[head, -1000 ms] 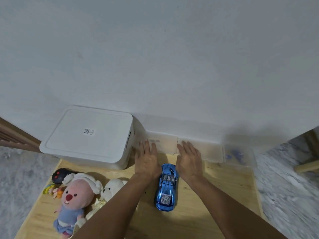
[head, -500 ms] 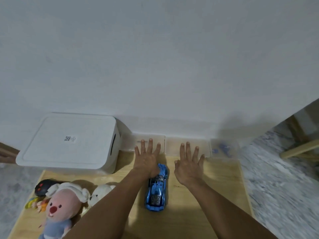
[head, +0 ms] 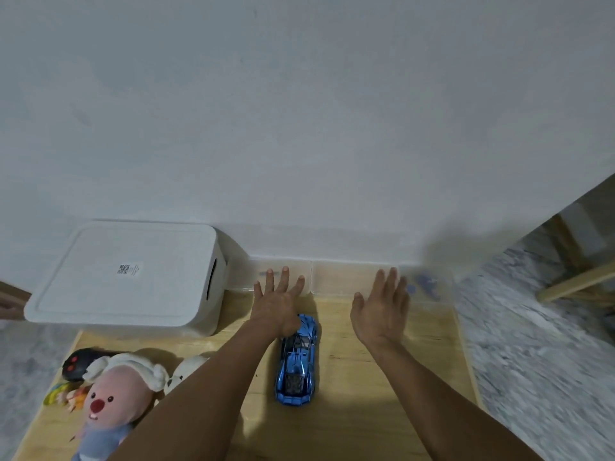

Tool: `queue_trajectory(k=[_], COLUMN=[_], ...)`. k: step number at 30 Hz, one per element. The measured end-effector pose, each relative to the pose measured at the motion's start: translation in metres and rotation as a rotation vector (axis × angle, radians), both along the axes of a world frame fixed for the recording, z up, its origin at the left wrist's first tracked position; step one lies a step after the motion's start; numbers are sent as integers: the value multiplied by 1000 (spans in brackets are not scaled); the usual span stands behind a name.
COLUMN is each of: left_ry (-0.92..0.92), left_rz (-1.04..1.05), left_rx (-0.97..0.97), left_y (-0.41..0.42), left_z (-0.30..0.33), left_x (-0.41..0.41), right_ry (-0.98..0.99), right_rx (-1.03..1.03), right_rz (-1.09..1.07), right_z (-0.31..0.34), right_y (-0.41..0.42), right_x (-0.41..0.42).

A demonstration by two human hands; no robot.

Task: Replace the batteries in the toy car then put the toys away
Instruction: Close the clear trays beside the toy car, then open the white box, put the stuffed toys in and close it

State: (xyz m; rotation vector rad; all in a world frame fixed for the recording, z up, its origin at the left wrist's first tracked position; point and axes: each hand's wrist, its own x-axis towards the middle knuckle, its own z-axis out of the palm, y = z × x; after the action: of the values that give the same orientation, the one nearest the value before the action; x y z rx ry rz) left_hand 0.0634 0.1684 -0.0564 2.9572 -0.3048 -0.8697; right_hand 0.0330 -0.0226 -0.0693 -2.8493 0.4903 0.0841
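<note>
A shiny blue toy car (head: 296, 364) lies on the wooden table (head: 359, 400), nose toward me. My left hand (head: 278, 302) hovers flat with fingers spread just past the car's far end, covering its tip. My right hand (head: 382, 309) is open to the right of the car, fingers straight and pointing at the clear boxes. A pink plush (head: 109, 400) in a white hat, a white plush (head: 184, 372), a black remote (head: 78, 362) and small colourful toys (head: 65, 395) sit at the left front.
A large white lidded bin (head: 126, 277) stands at the back left against the wall. Three low clear boxes (head: 339, 277) line the wall; the rightmost (head: 426, 286) holds something blue. Marble floor (head: 532, 344) lies beyond the table's right edge.
My right hand has moved right, away from the car, and tilted toward the rightmost clear box. My left hand stays near the car's far end. The camera has tipped upward.
</note>
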Motion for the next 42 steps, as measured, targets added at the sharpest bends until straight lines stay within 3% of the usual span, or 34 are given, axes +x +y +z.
queue_trajectory(k=[3, 10, 16, 20, 23, 28, 32, 36, 39, 42], left_ry=[-6, 16, -18, -176, -381, -751, -871, -844, -641, -398], left_rz=[-4, 12, 145, 279, 331, 486, 738, 1054, 1483, 1733], left_rx=[5, -28, -210, -401, -499, -584, -558, -394, -467, -737], left_y=[0, -1, 0, 7, 22, 76, 137, 199, 229, 251], left_z=[-1, 3, 18, 40, 63, 98, 112, 112, 114, 102], left_x=[-1, -1, -2, -11, -19, -31, -42, -58, -69, -72], right_ry=[102, 180, 212, 116, 37, 79, 122, 217, 248, 269], right_rx=[55, 135, 161, 176, 427, 717, 788, 754, 716, 733], right_rz=[-139, -88, -107, -31, 45, 164, 228, 243, 226, 196], right_z=[-4, -2, 15, 34, 56, 95, 115, 122, 125, 128], right_y=[-13, -26, -25, 2, 41, 112, 166, 205, 223, 237], right_x=[0, -1, 2, 1, 3, 2, -5, -13, -19, -21])
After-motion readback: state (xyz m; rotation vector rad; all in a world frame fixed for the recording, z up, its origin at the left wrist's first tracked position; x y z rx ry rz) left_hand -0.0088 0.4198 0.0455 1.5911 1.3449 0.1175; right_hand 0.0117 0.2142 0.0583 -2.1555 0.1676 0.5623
